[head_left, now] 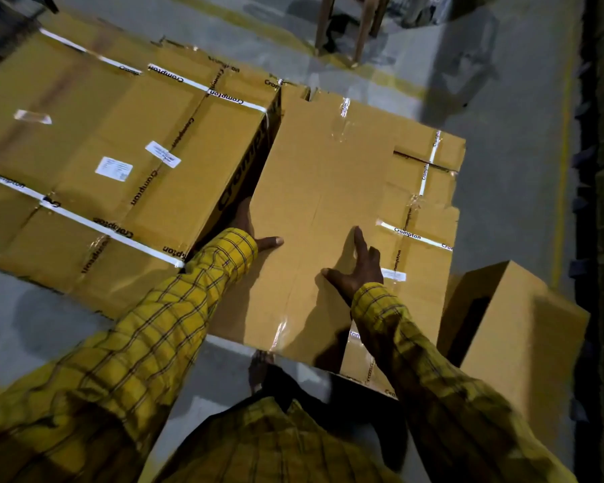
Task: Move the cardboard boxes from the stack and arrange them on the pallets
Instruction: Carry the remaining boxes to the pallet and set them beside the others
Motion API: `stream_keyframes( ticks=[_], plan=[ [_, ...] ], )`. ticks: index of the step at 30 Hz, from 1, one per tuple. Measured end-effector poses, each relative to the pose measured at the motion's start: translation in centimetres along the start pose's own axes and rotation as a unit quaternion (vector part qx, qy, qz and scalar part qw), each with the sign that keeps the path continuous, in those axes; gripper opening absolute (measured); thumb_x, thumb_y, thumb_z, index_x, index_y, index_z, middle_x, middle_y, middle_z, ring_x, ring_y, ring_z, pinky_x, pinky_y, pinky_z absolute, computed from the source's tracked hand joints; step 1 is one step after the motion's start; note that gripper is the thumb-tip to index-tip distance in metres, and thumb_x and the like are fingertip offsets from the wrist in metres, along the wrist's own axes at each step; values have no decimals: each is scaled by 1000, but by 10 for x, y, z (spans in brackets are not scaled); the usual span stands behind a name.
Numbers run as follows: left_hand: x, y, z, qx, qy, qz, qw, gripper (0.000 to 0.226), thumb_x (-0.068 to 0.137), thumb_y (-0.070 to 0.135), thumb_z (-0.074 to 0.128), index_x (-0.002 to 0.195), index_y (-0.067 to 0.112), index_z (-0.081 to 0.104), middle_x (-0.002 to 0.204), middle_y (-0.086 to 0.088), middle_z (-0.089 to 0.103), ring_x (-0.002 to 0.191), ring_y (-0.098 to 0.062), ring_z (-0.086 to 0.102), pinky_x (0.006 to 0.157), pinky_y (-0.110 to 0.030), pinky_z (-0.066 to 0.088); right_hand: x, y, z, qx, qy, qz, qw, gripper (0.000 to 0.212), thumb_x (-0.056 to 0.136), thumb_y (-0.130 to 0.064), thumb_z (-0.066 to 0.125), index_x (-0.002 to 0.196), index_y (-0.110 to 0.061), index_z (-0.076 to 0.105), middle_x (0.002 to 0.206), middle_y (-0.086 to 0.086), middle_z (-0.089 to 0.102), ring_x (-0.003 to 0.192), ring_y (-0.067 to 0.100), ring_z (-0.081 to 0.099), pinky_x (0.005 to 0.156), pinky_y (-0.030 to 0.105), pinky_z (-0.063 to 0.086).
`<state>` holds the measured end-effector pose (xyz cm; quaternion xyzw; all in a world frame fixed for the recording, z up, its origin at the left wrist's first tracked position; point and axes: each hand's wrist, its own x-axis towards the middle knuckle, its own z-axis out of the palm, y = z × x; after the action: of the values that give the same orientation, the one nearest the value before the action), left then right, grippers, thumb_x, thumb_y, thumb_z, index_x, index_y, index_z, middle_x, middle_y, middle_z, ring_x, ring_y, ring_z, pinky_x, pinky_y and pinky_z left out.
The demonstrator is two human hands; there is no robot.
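A plain brown cardboard box (321, 203) lies in front of me, on top of taped boxes (429, 190) printed "Crompton". My left hand (255, 235) grips its left edge: the thumb lies on the top face, while the fingers reach down into the gap beside the tall box (126, 144) on the left. My right hand (358, 270) presses flat on the top face with fingers spread. Several more taped boxes fill the left side. No pallet shows under the boxes.
A smaller box (516, 329) stands at the lower right. Wooden chair legs (360, 29) stand on the grey concrete floor (502, 116) at the top. A yellow floor line (565, 141) runs along the right. My foot (258, 371) is just under the box's near edge.
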<state>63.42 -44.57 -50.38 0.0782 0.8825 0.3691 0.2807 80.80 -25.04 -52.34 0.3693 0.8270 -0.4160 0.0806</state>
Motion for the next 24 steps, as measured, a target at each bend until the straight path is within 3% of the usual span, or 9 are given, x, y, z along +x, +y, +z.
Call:
stream_keyframes(
  ticks=[8,14,17,19,22,24],
  plan=[
    [37,-25,9,69,-32,-16,997,112,85,27,82,162,8,2,170,-12,4,157,-29,11,123,-37,17,20,16,32,-9,-33,21,999,123,77,-31,90,165,-38,4,163,18,18,148,40,35,118,39,36],
    [47,-57,16,114,-47,-36,992,114,86,35,80,162,8,0,170,-13,1,157,-31,7,125,-41,15,24,17,47,-33,-48,13,998,126,76,-28,91,165,-35,2,161,18,19,145,45,36,119,51,36],
    [51,-59,17,115,-41,-35,992,115,86,37,80,163,9,0,171,-12,2,157,-32,8,126,-43,15,26,17,47,-34,-45,11,998,126,77,-27,90,166,-33,1,161,18,18,145,44,35,120,48,35],
    [54,-60,15,116,-39,-35,992,114,85,38,80,163,10,2,170,-13,6,156,-33,12,125,-44,18,26,16,47,-31,-45,9,998,125,78,-27,90,166,-31,0,161,18,17,146,42,34,120,46,34],
    [57,-60,15,116,-28,-38,992,109,84,32,83,162,5,11,165,-20,23,150,-36,29,119,-44,30,25,15,54,-37,-40,10,998,127,78,-30,89,164,-35,-4,164,18,13,148,45,31,121,51,33],
    [57,-62,18,113,-31,-46,992,111,84,34,83,162,7,9,165,-20,23,149,-37,30,118,-44,30,25,14,57,-47,-40,18,998,128,79,-33,89,163,-39,-8,168,16,7,150,46,27,121,54,32]
  ],
)
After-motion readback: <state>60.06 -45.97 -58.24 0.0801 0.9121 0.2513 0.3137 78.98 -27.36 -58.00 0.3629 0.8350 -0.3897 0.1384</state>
